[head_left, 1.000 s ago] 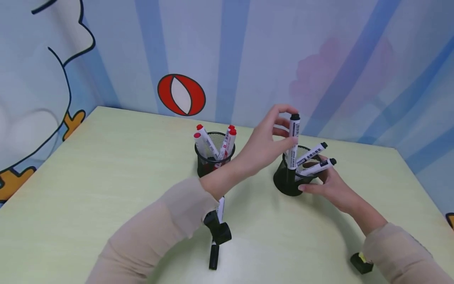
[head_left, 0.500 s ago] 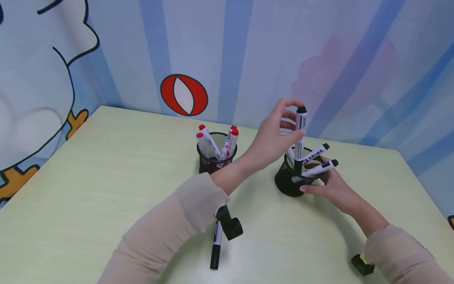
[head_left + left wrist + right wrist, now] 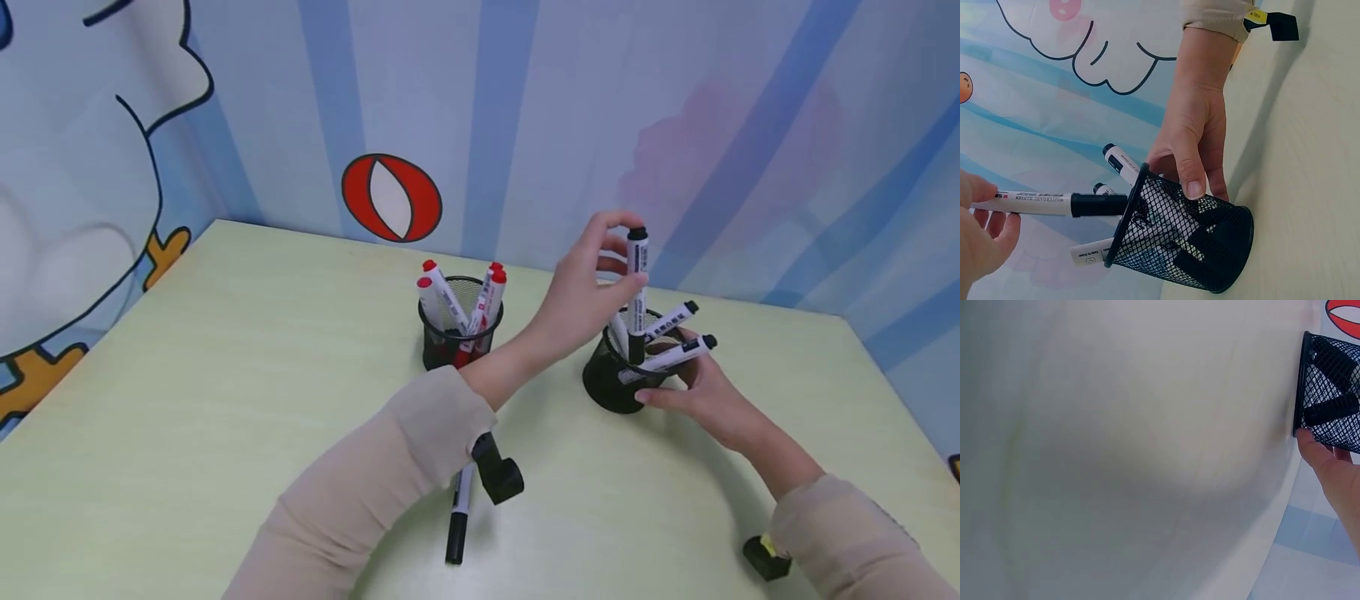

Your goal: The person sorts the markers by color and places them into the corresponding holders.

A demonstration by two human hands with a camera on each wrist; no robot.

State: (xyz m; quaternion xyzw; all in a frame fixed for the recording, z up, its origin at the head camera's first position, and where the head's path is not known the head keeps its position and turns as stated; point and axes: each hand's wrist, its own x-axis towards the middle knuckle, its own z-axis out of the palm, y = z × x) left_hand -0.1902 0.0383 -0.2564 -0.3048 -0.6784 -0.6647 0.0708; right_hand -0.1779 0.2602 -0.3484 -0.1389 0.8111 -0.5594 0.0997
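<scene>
My left hand [image 3: 581,292] pinches a white whiteboard marker [image 3: 637,262] upright, its black-capped end down at the mouth of the right mesh pen cup [image 3: 611,387]. The left wrist view shows this marker [image 3: 1035,204] with its black cap [image 3: 1099,205] at the cup's rim; how far it reaches inside is unclear. My right hand [image 3: 708,396] holds that cup from the right, thumb on its near side and the other fingers partly hidden behind. Several black-tipped markers [image 3: 678,352] lean in the cup, which looks slightly tilted. In the right wrist view my right hand [image 3: 1335,475] touches the cup's base.
A second black mesh cup [image 3: 457,337] with several red-tipped markers stands to the left, partly behind my left forearm. Another black-capped marker [image 3: 457,525] lies on the pale table [image 3: 225,400], partly hidden by the wrist camera [image 3: 498,475]. A patterned wall [image 3: 562,125] rises behind.
My left hand and its marker have shifted right and slightly up over the cup, mostly in the first half second. The right hand and cup have barely moved.
</scene>
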